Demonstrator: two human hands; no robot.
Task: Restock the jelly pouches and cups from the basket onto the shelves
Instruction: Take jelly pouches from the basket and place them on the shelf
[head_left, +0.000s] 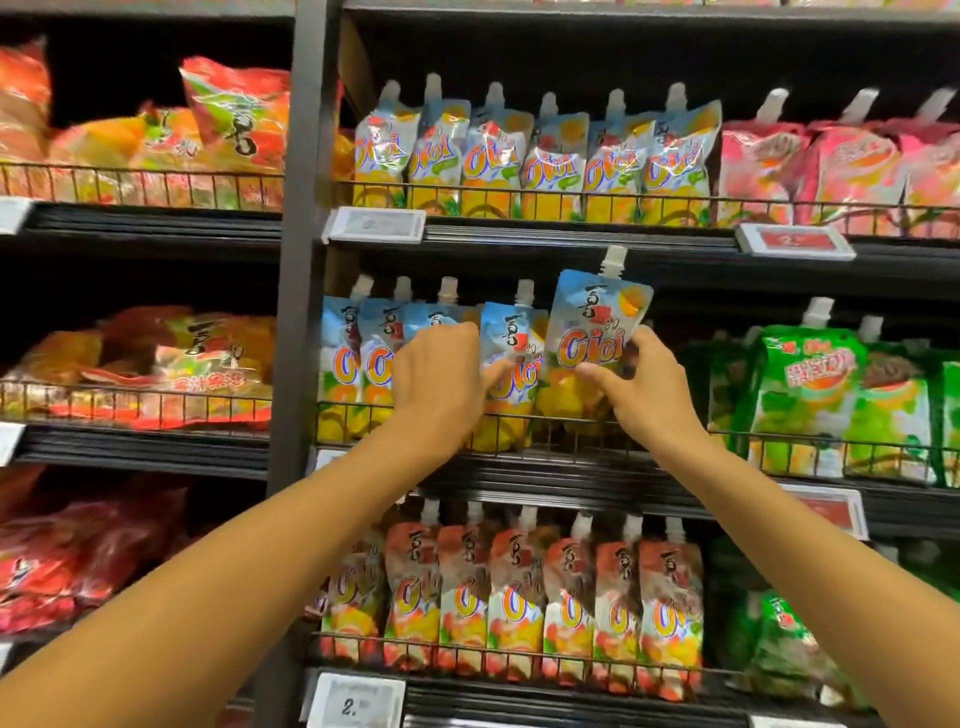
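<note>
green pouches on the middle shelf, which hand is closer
Right. The right hand, holding an orange pouch, is just left of the green pouches; the left hand is farther left.

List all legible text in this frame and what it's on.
"Cici": logo on the blue-and-orange spouted plastic pouch raised at the middle shelf; same logo on the shelved pouch rows.
"2.": white shelf price tag, bottom; remainder blurred.
"2.": red-faced price tag, upper right; remainder blurred.
Chinese characters on pouches and orange-red snack bags: too blurred to read.
</note>
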